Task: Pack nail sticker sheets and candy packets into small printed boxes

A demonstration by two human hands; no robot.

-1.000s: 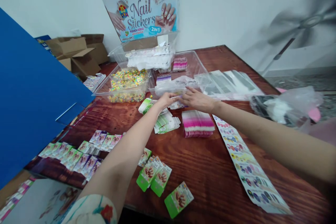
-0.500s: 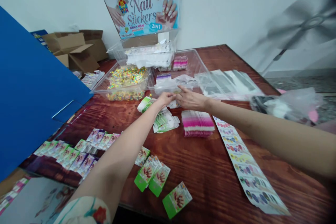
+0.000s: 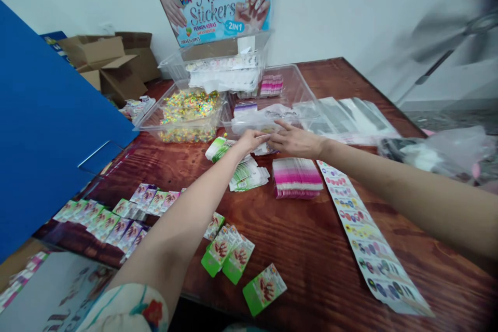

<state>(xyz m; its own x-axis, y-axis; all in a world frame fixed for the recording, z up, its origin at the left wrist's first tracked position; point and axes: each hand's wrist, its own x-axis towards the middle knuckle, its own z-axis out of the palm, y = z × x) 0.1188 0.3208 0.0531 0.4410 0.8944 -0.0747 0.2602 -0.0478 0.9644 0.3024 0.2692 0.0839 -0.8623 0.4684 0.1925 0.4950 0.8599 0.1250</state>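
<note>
My left hand (image 3: 251,141) and my right hand (image 3: 293,141) meet at the front wall of a clear plastic tray (image 3: 307,88). The fingertips of both are pinched together, and whatever they hold is too small or hidden to name. On my right hand the index finger sticks out. Below my left hand lies a fanned pile of green and white cards (image 3: 249,175). A stack of pink and white cards (image 3: 298,179) stands just below my right hand. Small white pieces (image 3: 264,148) show under the fingers.
Left of the tray, a clear bin (image 3: 187,114) holds shiny gold-wrapped pieces. A long sticker sheet (image 3: 365,238) lies to the right. Nail packets (image 3: 264,289) lie near the front edge and in rows at left. Behind stands a Nail Stickers display box (image 3: 218,0). A blue panel (image 3: 50,129) rises at left.
The view has shifted slightly. Both hands remain together at the tray's front, with only small finger movements; the cards and packets lie as before.
</note>
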